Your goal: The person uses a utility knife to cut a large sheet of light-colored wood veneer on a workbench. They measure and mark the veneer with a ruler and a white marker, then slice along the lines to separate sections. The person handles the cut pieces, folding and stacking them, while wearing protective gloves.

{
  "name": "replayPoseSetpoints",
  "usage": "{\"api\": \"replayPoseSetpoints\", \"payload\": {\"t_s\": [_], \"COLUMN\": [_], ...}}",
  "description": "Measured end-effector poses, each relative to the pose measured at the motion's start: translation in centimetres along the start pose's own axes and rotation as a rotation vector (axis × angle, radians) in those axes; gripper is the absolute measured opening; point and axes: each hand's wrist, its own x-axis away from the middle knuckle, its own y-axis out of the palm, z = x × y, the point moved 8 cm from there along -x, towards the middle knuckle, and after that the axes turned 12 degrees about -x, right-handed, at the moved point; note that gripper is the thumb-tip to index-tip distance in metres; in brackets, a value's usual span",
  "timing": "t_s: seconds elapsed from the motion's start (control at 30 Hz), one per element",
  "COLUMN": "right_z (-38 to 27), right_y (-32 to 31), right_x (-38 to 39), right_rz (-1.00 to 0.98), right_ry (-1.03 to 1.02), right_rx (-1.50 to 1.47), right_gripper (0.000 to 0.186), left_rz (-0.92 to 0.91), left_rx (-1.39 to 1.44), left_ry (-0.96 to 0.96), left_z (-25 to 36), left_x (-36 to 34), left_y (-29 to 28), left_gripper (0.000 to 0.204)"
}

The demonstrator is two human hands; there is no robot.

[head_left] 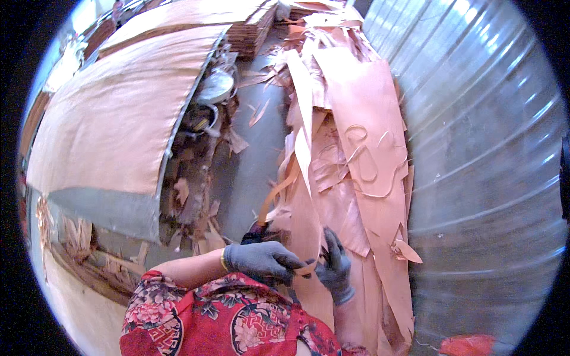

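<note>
Both of my hands wear grey gloves and are close together in front of my body, over a pile of thin wood veneer. My left hand (265, 261) is closed, its fingertips pinching a short, narrow veneer strip (306, 270). Just right of it, my right hand (336, 270) has its fingers stretched upward and apart, with the thumb side near the strip's end. Whether that thumb touches the strip is hard to see. A long, tapering veneer piece (303, 130) runs down from the far side toward my hands. Wide veneer sheets (368, 101) lie beneath and beyond them.
On the left stands a table (101, 204) covered by a large veneer sheet (119, 113), with stacked sheets (255, 29) behind. A round metal lid (217, 86) and scraps sit beside it. Ridged metal sheeting (481, 148) bounds the right; a red bag-like item (467, 344) lies lower right.
</note>
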Motion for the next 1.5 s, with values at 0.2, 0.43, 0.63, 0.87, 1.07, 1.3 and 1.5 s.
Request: {"api": "replayPoseSetpoints", "payload": {"t_s": [0.2,0.43,0.63,0.87,1.07,1.3,1.5], "right_z": [-5.9,-8.3,-20.1,-26.0,-6.9,2.7,9.1], "right_y": [7.0,13.1,28.6,36.1,34.3,42.4,40.7], "right_x": [0.7,-0.8,-3.2,-0.8,2.3,6.4,1.5], "right_rz": [-0.216,-0.102,-0.372,-0.59,-0.229,-0.601,-0.391], "right_ry": [0.015,0.279,0.172,-0.077,0.843,1.201,1.159], "right_rx": [-0.222,-0.467,-0.67,-0.773,-0.882,-1.593,-1.403], "right_gripper": [0.023,0.005,0.008,0.022,0.023,0.043,0.053], "left_rz": [0.218,1.245,1.679,1.799,1.654,1.802,1.969], "left_rx": [0.05,-0.438,-0.709,0.175,0.376,0.602,0.503], "left_ry": [0.12,-0.108,0.152,0.12,0.755,0.515,0.572], "left_z": [1.1,-11.1,-14.6,-19.9,-4.6,3.2,2.0], "left_x": [7.6,21.0,25.8,37.7,48.1,49.3,50.3], "left_y": [1.5,-6.1,-3.5,-8.5,-0.9,12.3,18.0], "left_gripper": [0.034,0.074,0.058,0.03,0.052,0.068,0.075]}}
